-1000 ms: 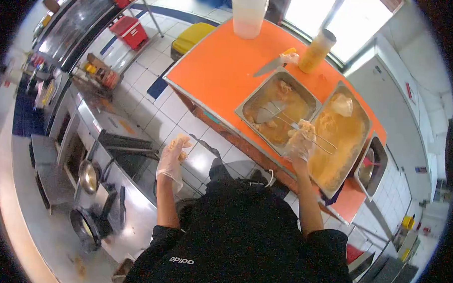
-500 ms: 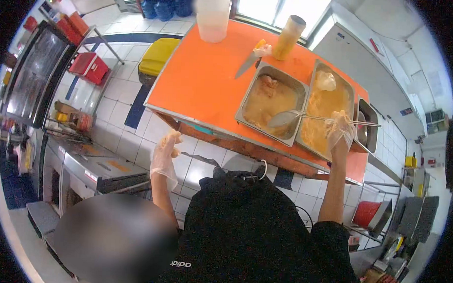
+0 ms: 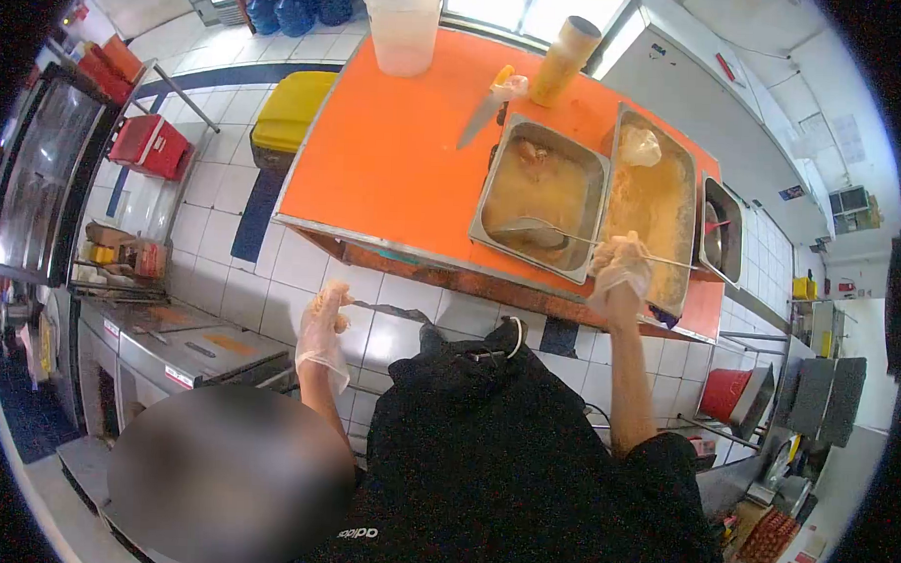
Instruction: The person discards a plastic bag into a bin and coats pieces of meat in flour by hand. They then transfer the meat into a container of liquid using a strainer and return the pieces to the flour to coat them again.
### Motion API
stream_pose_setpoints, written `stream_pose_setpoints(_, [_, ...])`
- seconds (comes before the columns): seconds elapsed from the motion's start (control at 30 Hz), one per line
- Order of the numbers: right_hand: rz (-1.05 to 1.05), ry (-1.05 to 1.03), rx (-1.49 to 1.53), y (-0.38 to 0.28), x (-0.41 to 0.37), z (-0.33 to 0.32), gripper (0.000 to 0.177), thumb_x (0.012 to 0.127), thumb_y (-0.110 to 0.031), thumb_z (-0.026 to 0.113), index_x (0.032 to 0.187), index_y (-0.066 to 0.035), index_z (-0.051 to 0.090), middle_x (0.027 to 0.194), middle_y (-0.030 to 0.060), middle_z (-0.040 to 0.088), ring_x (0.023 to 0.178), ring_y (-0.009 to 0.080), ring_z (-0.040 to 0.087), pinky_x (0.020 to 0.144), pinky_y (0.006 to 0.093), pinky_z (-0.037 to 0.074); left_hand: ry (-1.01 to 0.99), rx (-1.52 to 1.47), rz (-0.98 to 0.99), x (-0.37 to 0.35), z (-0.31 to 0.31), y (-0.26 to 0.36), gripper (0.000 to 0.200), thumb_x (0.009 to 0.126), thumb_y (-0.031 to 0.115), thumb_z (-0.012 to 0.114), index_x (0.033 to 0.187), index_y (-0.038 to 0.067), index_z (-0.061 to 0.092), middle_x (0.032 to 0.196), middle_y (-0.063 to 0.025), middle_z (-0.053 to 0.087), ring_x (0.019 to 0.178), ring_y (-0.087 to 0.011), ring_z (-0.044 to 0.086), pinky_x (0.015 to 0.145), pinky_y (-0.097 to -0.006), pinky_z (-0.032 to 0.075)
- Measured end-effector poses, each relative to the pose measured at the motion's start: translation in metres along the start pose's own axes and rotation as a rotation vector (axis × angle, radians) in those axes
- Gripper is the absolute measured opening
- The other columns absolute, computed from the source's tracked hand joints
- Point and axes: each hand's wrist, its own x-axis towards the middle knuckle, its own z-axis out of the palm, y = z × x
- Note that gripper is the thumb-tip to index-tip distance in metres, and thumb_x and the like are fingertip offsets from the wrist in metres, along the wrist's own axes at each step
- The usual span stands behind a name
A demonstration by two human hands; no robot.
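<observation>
My right hand (image 3: 621, 268), in a clear plastic glove, is closed round the long handle of a metal ladle (image 3: 532, 227). The ladle's bowl dips into murky liquid in the left metal pan (image 3: 485, 205), where a piece of raw meat (image 3: 534, 160) shows near the far side. Beside it stands a longer pan (image 3: 689, 181) of yellowish-brown contents with a whitish lump (image 3: 639, 146) at its far end. My left hand (image 3: 326, 312), gloved too, hovers off the table's near edge with fingers partly curled; whether it holds anything is unclear.
On the orange table (image 3: 386, 140) lie a knife (image 3: 481, 116) and a yellow cylindrical container (image 3: 565, 62). A translucent tall bucket (image 3: 404, 32) stands at the far left corner. A smaller metal pan (image 3: 733, 217) is at the right. A yellow-lidded bin (image 3: 296, 112) stands left of the table.
My right hand has moved left and slightly nearer with the ladle. The ladle's bowl now sits lower in the left pan's liquid. My left hand has hardly moved.
</observation>
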Motion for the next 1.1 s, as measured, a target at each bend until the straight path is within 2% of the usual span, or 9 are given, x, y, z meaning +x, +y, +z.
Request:
stream_pose_setpoints(0.1, [-0.031, 0.235, -0.125, 0.003, -0.016, 0.020, 0.022, 0.104, -0.029, 0.061, 0.092, -0.011, 0.058, 0.077, 0.0062, 0.064, 0.062, 0.0156, 0.060, 0.057, 0.0315, 0.051, 0.000, 0.019, 0.001, 0.009, 0.000, -0.001, 0.040, 0.097, 0.046, 0.068, 0.113, 0.010, 0.074, 0.096, -0.0009, 0.070, 0.061, -0.0063, 0.044, 0.059, -0.0238, 0.037])
stream_pose_setpoints(0.3, [-1.082, -0.346, -1.699, 0.039, 0.043, -0.047, 0.019, 0.097, -0.022, 0.065, 0.107, -0.007, 0.069, 0.085, 0.0059, 0.071, 0.077, 0.0234, 0.067, 0.078, 0.0353, 0.054, -0.067, 0.059, 0.053, 0.015, 0.011, 0.023, 0.042, 0.095, 0.049, 0.069, 0.112, 0.011, 0.074, 0.095, -0.0014, 0.071, 0.066, -0.0067, 0.051, 0.062, -0.0258, 0.040])
stream_pose_setpoints(0.4, [-0.926, -0.449, -1.431, 0.041, 0.051, -0.008, 0.020, 0.097, -0.025, 0.065, 0.106, -0.009, 0.074, 0.086, 0.0061, 0.071, 0.093, 0.0220, 0.070, 0.081, 0.0354, 0.055, -0.031, 0.094, 0.068, 0.013, 0.007, 0.026, 0.042, 0.094, 0.050, 0.070, 0.111, 0.012, 0.075, 0.096, -0.0010, 0.071, 0.067, -0.0071, 0.050, 0.063, -0.0258, 0.040])
stream_pose_setpoints(0.5, [0.189, -0.468, -1.064, 0.015, 0.051, 0.037, 0.019, 0.098, -0.028, 0.065, 0.101, -0.013, 0.077, 0.096, 0.0066, 0.074, 0.112, 0.0227, 0.066, 0.088, 0.0377, 0.054, 0.016, 0.087, 0.034, -0.001, 0.003, 0.034, 0.043, 0.093, 0.050, 0.071, 0.111, 0.011, 0.074, 0.097, -0.0008, 0.071, 0.066, -0.0077, 0.048, 0.065, -0.0258, 0.040])
stream_pose_setpoints(0.67, [-0.658, -0.791, -1.436, 0.012, 0.075, 0.035, 0.023, 0.100, -0.029, 0.062, 0.106, -0.010, 0.076, 0.103, 0.0075, 0.077, 0.103, 0.0309, 0.069, 0.088, 0.0431, 0.054, 0.178, 0.021, -0.009, -0.034, -0.013, 0.015, 0.041, 0.094, 0.046, 0.070, 0.116, 0.011, 0.073, 0.098, 0.0007, 0.068, 0.068, -0.0083, 0.046, 0.065, -0.0255, 0.040])
stream_pose_setpoints(0.8, [-0.911, -0.779, -1.220, 0.018, 0.144, 0.008, 0.023, 0.100, -0.027, 0.059, 0.113, -0.014, 0.073, 0.116, 0.0072, 0.074, 0.107, 0.0317, 0.069, 0.089, 0.0427, 0.054, 0.297, -0.069, -0.023, -0.063, -0.015, 0.003, 0.039, 0.097, 0.045, 0.069, 0.116, 0.012, 0.072, 0.095, 0.0023, 0.066, 0.069, -0.0069, 0.048, 0.064, -0.0240, 0.039])
stream_pose_setpoints(0.9, [-0.229, -0.642, -1.255, -0.016, 0.170, 0.038, 0.025, 0.101, -0.024, 0.055, 0.119, -0.016, 0.071, 0.125, 0.0071, 0.071, 0.113, 0.0328, 0.067, 0.092, 0.0424, 0.055, 0.384, -0.095, -0.055, -0.082, -0.007, -0.007, 0.040, 0.097, 0.048, 0.070, 0.114, 0.012, 0.071, 0.095, 0.0025, 0.066, 0.068, -0.0059, 0.049, 0.063, -0.0233, 0.038])
stream_pose_setpoints(1.03, [-0.947, -0.698, -1.590, 0.005, 0.195, 0.053, 0.036, 0.104, -0.039, 0.057, 0.118, -0.011, 0.073, 0.114, 0.0131, 0.075, 0.105, 0.0353, 0.071, 0.089, 0.0441, 0.056, 0.433, -0.173, -0.071, -0.105, 0.020, -0.014, 0.040, 0.096, 0.049, 0.071, 0.111, 0.011, 0.071, 0.095, 0.0021, 0.067, 0.066, -0.0058, 0.048, 0.062, -0.0230, 0.037])
stream_pose_setpoints(1.1, [-0.835, -0.695, -1.463, 0.035, 0.207, 0.046, 0.040, 0.102, -0.042, 0.057, 0.121, -0.010, 0.071, 0.120, 0.0134, 0.073, 0.109, 0.0338, 0.069, 0.093, 0.0438, 0.055, 0.443, -0.178, -0.107, -0.113, 0.037, -0.017, 0.042, 0.096, 0.049, 0.072, 0.110, 0.010, 0.070, 0.095, 0.0011, 0.067, 0.063, -0.0058, 0.047, 0.062, -0.0227, 0.037])
